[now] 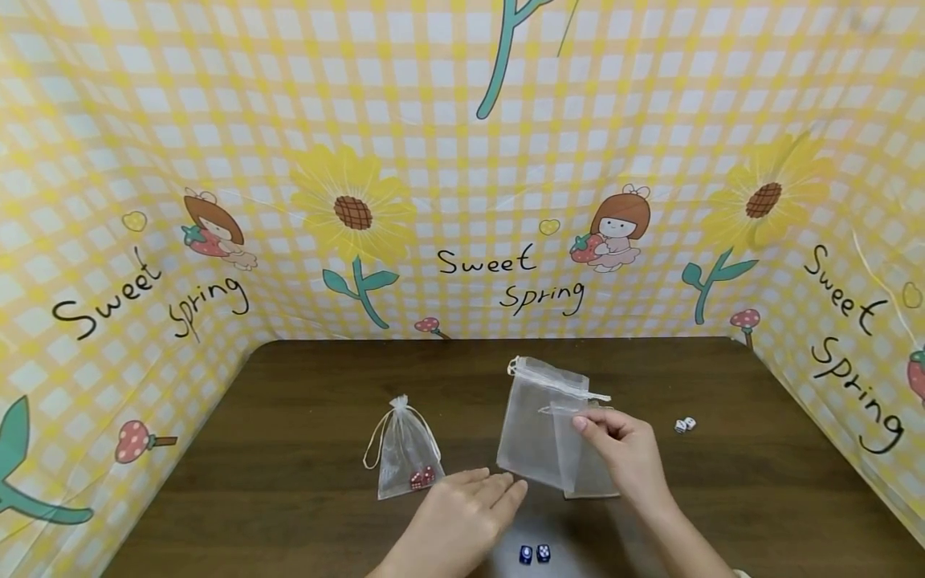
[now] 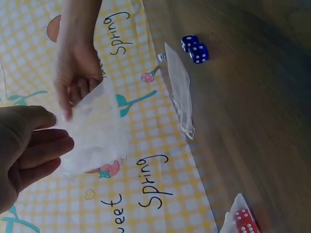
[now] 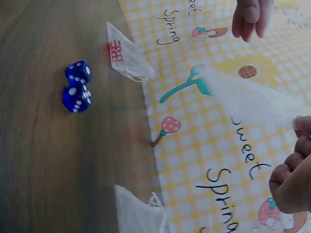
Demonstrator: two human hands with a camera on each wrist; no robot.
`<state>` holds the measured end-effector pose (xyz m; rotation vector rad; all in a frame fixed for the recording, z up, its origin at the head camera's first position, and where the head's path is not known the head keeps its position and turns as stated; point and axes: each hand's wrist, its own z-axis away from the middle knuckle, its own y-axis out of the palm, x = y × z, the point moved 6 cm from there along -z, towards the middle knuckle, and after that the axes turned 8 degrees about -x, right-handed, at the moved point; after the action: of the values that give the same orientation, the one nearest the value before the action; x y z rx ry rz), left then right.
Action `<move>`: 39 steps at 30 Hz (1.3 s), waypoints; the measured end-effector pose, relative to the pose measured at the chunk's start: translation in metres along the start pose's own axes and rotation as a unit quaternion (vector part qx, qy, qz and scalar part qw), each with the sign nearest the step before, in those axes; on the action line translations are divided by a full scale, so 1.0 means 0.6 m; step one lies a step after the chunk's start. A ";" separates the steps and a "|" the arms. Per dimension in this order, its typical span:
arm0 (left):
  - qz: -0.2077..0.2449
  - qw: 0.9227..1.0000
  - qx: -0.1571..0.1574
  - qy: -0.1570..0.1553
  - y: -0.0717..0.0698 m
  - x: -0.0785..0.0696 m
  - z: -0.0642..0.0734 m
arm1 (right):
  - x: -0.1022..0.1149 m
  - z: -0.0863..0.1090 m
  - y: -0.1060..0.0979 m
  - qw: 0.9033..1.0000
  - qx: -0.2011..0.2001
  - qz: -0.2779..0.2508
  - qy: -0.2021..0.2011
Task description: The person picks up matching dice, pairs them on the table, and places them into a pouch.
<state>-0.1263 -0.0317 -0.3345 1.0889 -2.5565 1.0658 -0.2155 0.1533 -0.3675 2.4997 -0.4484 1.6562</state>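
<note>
My right hand [image 1: 625, 453] pinches a sheer white drawstring bag [image 1: 527, 433] by its edge, between thumb and index finger. The bag hangs flat toward the left, its white cord along the far end in the head view. Just beside its near left corner is my left hand [image 1: 470, 506], fingers extended and slightly bent, holding nothing. In the left wrist view those fingers [image 2: 48, 145] overlap the bag's edge. A second sheer bag [image 1: 596, 482] lies on the table, partly hidden behind the held one and my right hand.
Two blue dice [image 1: 535, 554] lie at the front of the brown wooden table [image 1: 303, 417]. To the left, a cinched sheer pouch [image 1: 397, 449] contains red dice [image 1: 422, 478]. White dice [image 1: 685, 425] lie at the right. A yellow checked cloth [image 1: 462, 185] surrounds the back and sides.
</note>
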 end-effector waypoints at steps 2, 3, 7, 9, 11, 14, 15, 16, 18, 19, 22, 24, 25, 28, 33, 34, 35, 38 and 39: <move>0.007 0.998 -0.053 -0.015 -0.011 0.010 -0.003 | 0.010 0.003 -0.004 0.999 -0.012 0.005 -0.034; 0.009 0.996 -0.084 -0.028 -0.017 0.016 -0.005 | 0.014 0.006 -0.006 0.998 -0.014 0.009 -0.053; 0.009 0.981 -0.170 -0.092 -0.036 0.046 -0.014 | 0.029 0.022 -0.005 0.986 -0.003 0.024 -0.164; 0.018 0.975 -0.180 -0.128 -0.039 0.060 -0.017 | 0.036 0.033 -0.001 0.973 0.011 0.021 -0.230; 0.038 0.971 -0.172 -0.163 -0.039 0.070 -0.019 | 0.041 0.044 0.002 0.960 0.024 0.020 -0.277; 0.078 0.965 -0.139 -0.209 -0.034 0.080 -0.017 | 0.045 0.058 0.007 0.945 0.033 0.016 -0.325; 0.094 0.963 -0.128 -0.219 -0.031 0.081 -0.016 | 0.045 0.061 0.008 0.941 0.033 0.019 -0.336; 0.109 0.960 -0.114 -0.230 -0.029 0.082 -0.014 | 0.046 0.065 0.009 0.936 0.031 0.022 -0.349; 0.135 0.956 -0.085 -0.246 -0.023 0.081 -0.011 | 0.049 0.071 0.009 0.926 0.021 0.031 -0.375; 0.143 0.955 -0.071 -0.249 -0.020 0.079 -0.009 | 0.051 0.074 0.009 0.923 0.016 0.036 -0.383; 0.150 0.956 -0.035 -0.249 -0.014 0.073 -0.005 | 0.056 0.079 0.009 0.914 0.002 0.051 -0.402; 0.141 0.959 -0.020 -0.245 -0.011 0.070 -0.005 | 0.059 0.080 0.009 0.912 -0.003 0.054 -0.406; 0.135 0.960 -0.015 -0.243 -0.011 0.070 -0.004 | 0.060 0.081 0.009 0.912 -0.004 0.054 -0.407; 0.126 0.962 0.006 -0.244 -0.007 0.069 -0.004 | 0.058 0.081 0.010 0.911 -0.007 0.055 -0.408; 0.158 0.954 0.045 -0.252 -0.001 0.070 -0.002 | 0.044 0.080 0.012 0.923 -0.001 0.086 -0.374; 0.165 0.952 0.047 -0.255 0.000 0.070 -0.002 | 0.040 0.079 0.013 0.928 0.002 0.101 -0.359; 0.169 0.950 0.049 -0.258 -0.001 0.071 -0.002 | 0.036 0.078 0.014 0.932 0.006 0.120 -0.343; 0.173 0.947 0.048 -0.266 -0.002 0.072 -0.002 | 0.022 0.076 0.019 0.942 0.031 0.182 -0.281; 0.173 0.946 0.047 -0.269 -0.003 0.073 -0.003 | 0.016 0.077 0.020 0.943 0.045 0.203 -0.260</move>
<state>-0.1565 -0.0563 -0.3146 1.1015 -3.2573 1.0891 -0.1751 0.1282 -0.3780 3.0660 -1.0187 1.0963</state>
